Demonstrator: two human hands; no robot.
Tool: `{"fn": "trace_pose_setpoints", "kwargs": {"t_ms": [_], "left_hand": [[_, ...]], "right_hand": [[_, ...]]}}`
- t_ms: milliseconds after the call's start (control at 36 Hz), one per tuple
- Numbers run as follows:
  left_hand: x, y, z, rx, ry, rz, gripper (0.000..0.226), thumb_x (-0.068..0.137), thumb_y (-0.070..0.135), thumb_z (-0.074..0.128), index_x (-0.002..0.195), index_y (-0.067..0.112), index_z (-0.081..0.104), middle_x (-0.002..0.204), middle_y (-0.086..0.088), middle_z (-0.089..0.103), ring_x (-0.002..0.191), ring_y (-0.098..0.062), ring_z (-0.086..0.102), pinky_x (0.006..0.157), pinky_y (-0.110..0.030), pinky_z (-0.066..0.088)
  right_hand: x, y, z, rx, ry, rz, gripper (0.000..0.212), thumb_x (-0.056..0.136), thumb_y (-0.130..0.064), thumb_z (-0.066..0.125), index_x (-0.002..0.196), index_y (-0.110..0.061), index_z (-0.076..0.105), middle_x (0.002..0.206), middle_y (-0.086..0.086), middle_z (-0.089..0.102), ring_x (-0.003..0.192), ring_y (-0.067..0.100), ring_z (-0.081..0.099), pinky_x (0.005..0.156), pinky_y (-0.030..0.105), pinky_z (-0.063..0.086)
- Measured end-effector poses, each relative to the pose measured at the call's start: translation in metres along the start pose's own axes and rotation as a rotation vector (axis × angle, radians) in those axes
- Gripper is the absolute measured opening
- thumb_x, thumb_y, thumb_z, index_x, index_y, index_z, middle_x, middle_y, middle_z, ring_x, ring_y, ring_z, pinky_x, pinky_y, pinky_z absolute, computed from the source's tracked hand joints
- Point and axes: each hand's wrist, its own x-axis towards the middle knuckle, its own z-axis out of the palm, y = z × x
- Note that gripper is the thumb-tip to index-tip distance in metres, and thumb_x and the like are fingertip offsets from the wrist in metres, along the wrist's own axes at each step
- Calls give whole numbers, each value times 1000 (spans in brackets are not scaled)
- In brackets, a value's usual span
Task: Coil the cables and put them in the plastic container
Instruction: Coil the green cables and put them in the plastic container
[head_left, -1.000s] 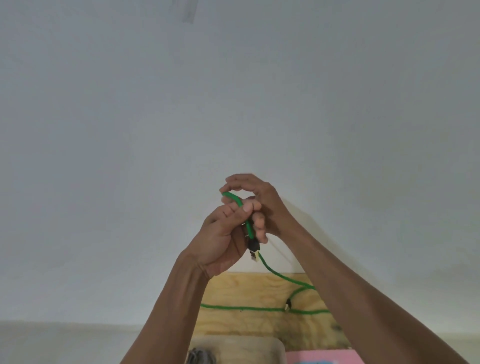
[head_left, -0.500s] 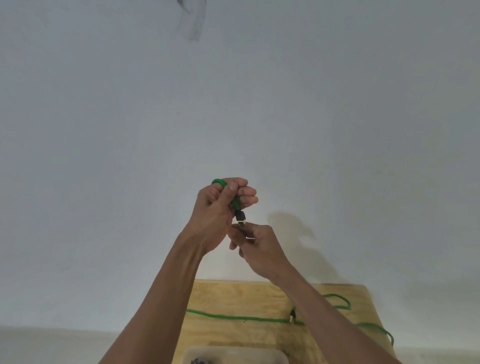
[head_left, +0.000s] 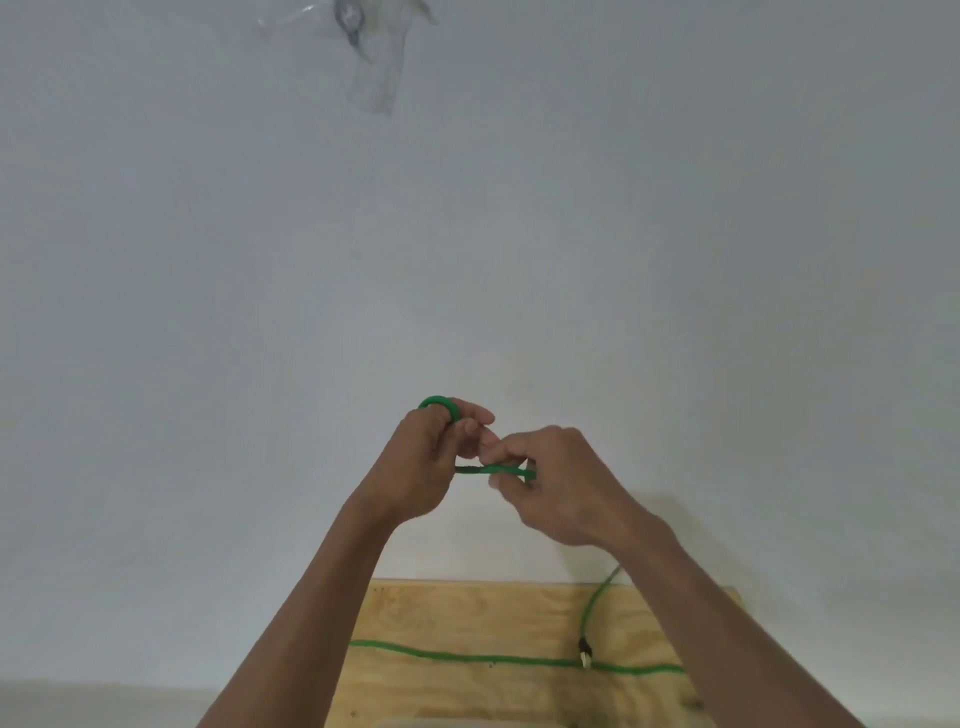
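I hold a green cable up in front of the white wall with both hands. My left hand grips it with a small loop arching over the index finger. My right hand pinches the short stretch running between the hands. More of the green cable hangs down behind my right arm and lies across the plywood table, where a dark plug end rests. A sliver of the plastic container's rim shows at the bottom edge.
A white wall fills most of the view, with a piece of clear tape and a small fixture near the top. The plywood table's far edge meets the wall.
My right hand has risen from below the left hand to its right side and now pulls a short stretch of cable sideways. The view has tilted upward a little.
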Motion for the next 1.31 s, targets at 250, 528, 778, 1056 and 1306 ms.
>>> {"fn": "trace_pose_setpoints", "kwargs": {"t_ms": [250,528,778,1056,1306], "left_hand": [[-21,13,15,-212,-199,-205,73,103,55,17,92,0,62,62,-12,58,60,-24,51,59,-34,42],[-34,30,17,-836,-398,-274,52,101,49,38,85,5,60,47,-6,42,45,-18,37,62,-34,45],[-16,39,20,-830,-217,-67,28,99,30,50,87,9,64,60,-10,51,58,-21,51,61,-36,39],[14,21,-2,-573,52,-23,23,99,25,51,99,6,65,79,-7,67,61,-18,52,64,-39,44],[-1,4,4,4,-92,-27,38,107,16,42,88,-2,70,82,-13,71,68,-11,63,65,-21,48]], "right_hand": [[29,-7,-38,223,11,-201,16,69,-21,85,73,-24,71,68,-6,69,53,10,50,59,33,48],[41,7,-26,824,-57,-183,15,72,2,82,84,3,73,79,22,70,77,30,66,77,40,53],[5,16,31,1011,-102,28,36,90,-2,57,62,-23,65,59,-2,61,58,22,52,56,27,48],[-15,14,55,868,-83,162,16,97,-24,61,100,-16,75,75,3,72,47,11,43,46,23,38],[6,7,-3,353,-52,-112,20,84,-12,68,101,-20,74,87,-7,77,85,11,73,86,36,58]]}}
